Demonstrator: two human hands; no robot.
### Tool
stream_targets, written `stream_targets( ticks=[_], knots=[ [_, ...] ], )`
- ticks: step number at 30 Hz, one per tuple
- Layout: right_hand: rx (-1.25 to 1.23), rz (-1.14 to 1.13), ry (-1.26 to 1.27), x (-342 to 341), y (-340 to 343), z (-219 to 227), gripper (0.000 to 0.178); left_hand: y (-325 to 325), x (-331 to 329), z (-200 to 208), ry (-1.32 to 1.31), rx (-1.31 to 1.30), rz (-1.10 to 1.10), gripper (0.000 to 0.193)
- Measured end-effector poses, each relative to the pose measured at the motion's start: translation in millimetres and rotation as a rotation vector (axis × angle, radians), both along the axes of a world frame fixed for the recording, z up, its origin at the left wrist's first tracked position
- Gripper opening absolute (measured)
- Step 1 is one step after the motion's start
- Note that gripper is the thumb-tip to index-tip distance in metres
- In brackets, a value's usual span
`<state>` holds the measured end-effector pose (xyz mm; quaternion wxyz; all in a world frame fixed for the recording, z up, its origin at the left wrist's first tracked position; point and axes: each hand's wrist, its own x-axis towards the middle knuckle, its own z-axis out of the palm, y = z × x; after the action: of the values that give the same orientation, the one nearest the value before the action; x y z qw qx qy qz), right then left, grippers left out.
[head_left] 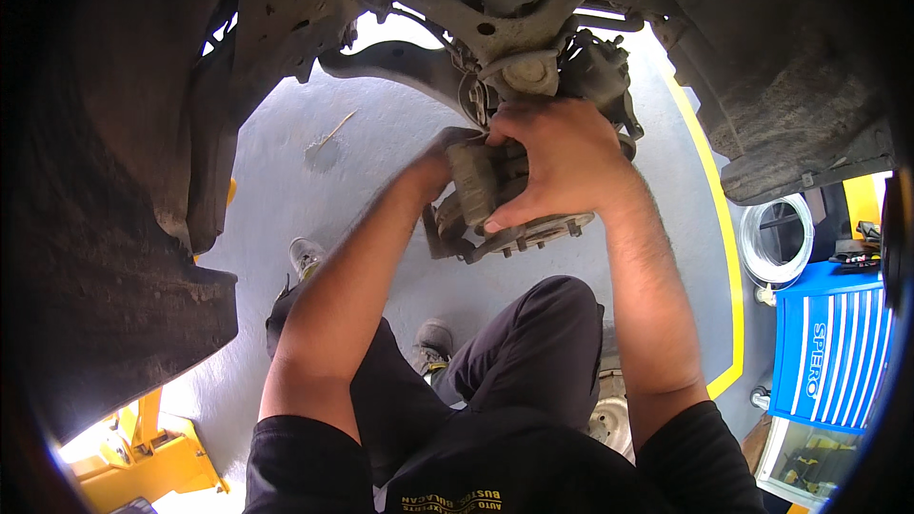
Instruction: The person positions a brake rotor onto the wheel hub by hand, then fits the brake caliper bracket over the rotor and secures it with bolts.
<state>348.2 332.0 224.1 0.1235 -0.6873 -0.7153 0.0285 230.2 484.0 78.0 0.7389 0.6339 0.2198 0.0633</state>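
Note:
Below the car's suspension arm [476, 9] hangs the wheel hub [543, 230], its studs pointing toward me. A dusty brake caliper [471, 181] sits at the hub's left side. My right hand [562, 157] reaches over the top of the hub. Its thumb and fingers close on the caliper from the right, the thumb tip at the caliper's lower edge. My left hand [440, 164] is at the caliper's left, back side, where its fingers disappear behind the metal. A thin hose or cable [473, 95] runs down just above the caliper.
Dark fender panels [124, 181] close in at left, with another panel [781, 67] at upper right. A blue tool cabinet [828, 347] and a coiled clear hose [776, 238] are at right. Yellow lift equipment [152, 466] stands lower left. A wheel [611, 419] lies beside my leg.

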Motion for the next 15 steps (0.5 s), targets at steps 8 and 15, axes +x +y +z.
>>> stream_targets(
  ticks=[8, 15],
  knots=[
    [-0.007, 0.006, -0.002, 5.1, -4.8, 0.6, 0.070, -7.4, -2.4, 24.6, -0.001, -0.286, 0.033, 0.032],
    [-0.049, -0.019, -0.006, 1.3, -3.5, 5.7, 0.072, -1.4, -2.5, 1.5, -0.077, -0.127, 0.010, 0.031]
  ],
)
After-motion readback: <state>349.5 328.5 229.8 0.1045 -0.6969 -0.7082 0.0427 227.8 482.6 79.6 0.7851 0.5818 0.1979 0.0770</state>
